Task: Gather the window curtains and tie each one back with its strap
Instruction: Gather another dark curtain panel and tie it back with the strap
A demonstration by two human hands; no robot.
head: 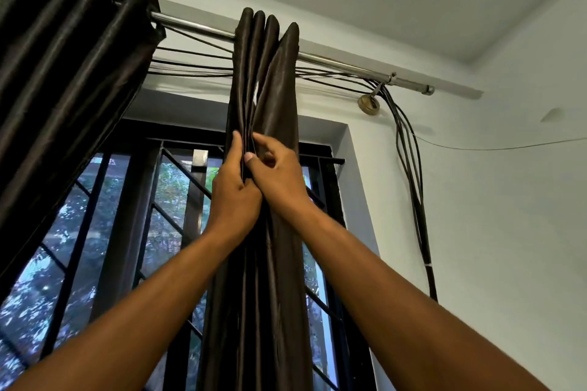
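1. High against the window, both hands work the right curtain (273,79), which hangs bunched into a narrow column from the rod (333,62).
2. Gathering is the step in hand: the left hand (233,197) has its fingers curled round the folds from the left, and the right hand (276,174) pinches a pleat between thumb and bent fingers just beside it.
3. Next, I judge, the folds need pressing into one bundle lower down so a strap can go round; no strap shows, so it probably hangs below the view.
4. Count: two curtains, the second being the left curtain (73,51), looser and not yet tied; one rod; two hands.
5. Behind them run several dark cables (409,155), too tangled to count, and one barred window (178,200).
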